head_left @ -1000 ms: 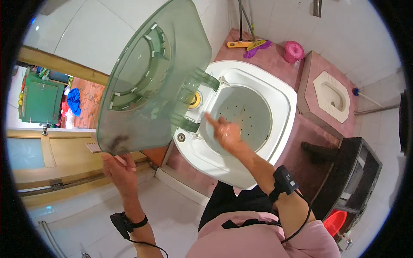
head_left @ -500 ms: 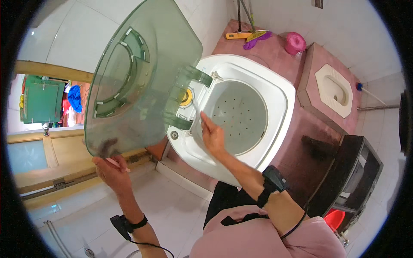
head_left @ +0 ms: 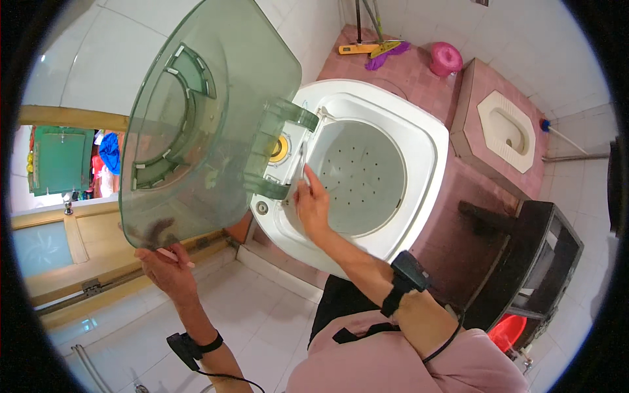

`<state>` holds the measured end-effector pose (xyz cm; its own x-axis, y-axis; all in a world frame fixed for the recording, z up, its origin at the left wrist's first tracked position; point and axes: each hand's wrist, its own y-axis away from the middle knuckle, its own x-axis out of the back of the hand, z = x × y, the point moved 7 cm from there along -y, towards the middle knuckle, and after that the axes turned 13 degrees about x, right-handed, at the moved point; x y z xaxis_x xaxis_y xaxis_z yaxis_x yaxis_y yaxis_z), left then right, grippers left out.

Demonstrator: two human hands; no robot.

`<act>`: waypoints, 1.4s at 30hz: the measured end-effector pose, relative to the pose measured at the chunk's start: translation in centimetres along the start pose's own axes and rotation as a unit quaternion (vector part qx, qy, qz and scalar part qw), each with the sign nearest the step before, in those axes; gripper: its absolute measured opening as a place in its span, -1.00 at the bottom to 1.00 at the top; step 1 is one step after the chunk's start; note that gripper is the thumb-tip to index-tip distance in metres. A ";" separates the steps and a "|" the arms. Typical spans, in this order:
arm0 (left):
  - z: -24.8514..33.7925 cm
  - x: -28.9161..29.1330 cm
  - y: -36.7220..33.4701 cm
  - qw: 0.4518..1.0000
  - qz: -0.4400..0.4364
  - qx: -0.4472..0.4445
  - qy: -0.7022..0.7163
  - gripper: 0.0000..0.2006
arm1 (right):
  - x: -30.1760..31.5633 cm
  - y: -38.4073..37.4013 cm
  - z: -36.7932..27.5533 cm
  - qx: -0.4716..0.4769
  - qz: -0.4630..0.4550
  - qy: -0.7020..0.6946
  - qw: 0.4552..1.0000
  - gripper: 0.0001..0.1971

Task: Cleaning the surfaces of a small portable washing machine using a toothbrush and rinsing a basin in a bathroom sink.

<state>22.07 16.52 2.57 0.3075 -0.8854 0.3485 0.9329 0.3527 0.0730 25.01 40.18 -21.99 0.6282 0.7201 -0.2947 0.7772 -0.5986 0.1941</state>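
Note:
The washing tub's green see-through lid [head_left: 236, 85] stands raised on its hinges. My left hand [head_left: 171, 274] is closed at the lid's lower corner, with a thin pale pink stick [head_left: 178, 257] between the fingers. A dark shape shows blurred through the plastic there; I cannot tell what it is. Over the rim of the white tub [head_left: 419, 141], my right hand [head_left: 313, 204] pinches a slim whitish stick-like tool [head_left: 303, 156]. Its upper end lies by the hinge side, close to the yellow ring [head_left: 280, 149]. Inside, the grey perforated drum [head_left: 360, 173] holds nothing visible.
A squat toilet [head_left: 506, 131] is set in a raised pink step on the right. Below it stands a dark rack [head_left: 524, 262] with a red basin [head_left: 507, 331]. Mops [head_left: 370, 47] and a pink bucket [head_left: 446, 59] are at the back. A wooden door [head_left: 98, 239] is at left.
My right hand has shifted slightly left and down along the hinge side with the tool. The lid and my left hand sit a little further left and lower in the picture.

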 end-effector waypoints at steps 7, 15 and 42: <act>0.7 -0.3 0.5 0.999 0.018 -0.006 0.040 -0.30 | -0.8 0.6 1.4 -0.055 -0.016 -0.015 0.998 -0.61; 0.5 -1.0 0.3 0.998 -0.007 0.000 0.069 -0.28 | -0.2 2.9 2.8 -0.071 -0.052 0.050 0.995 -0.65; 0.5 -0.7 0.3 0.999 0.005 -0.004 0.045 -0.28 | 3.4 1.2 -0.7 0.093 -0.393 0.414 0.816 -0.71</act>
<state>22.07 17.38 2.83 0.3331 -0.9055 0.2631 0.9308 0.3603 0.0617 28.06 42.16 -22.07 -0.1924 0.8509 0.4888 0.9812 0.1744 0.0826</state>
